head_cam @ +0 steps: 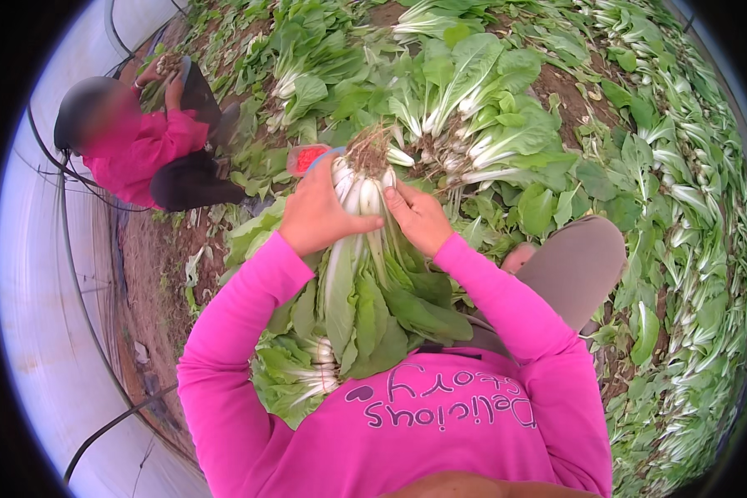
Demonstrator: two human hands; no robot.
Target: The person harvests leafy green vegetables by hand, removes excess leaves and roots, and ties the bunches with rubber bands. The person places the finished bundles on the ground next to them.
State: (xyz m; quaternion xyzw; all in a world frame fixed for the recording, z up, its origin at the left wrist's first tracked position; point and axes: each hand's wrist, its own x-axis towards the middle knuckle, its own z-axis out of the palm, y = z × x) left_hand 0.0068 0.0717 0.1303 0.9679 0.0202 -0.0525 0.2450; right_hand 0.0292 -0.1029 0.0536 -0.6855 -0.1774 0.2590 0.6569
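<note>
Between my two hands is a bunch of white-stemmed leafy greens, likely bok choy (367, 199), with its brown roots (370, 149) pointing up and away from me. The green leaves hang down toward my lap. My left hand (320, 215) wraps the stems from the left, thumb across the front. My right hand (420, 215) presses the right side of the stems, thumb near the root end. Just beyond my left hand sits a small tub of red bits (308, 159), too small to identify. A blue edge (325, 155) beside it is mostly hidden.
Pulled greens (485, 124) lie in a heap ahead. Another bunch (324, 367) rests by my left side, with a thin reddish band around its stems. A long row of greens (685, 249) runs along the right. At upper left a co-worker (149, 143) crouches near the plastic sheeting (43, 261).
</note>
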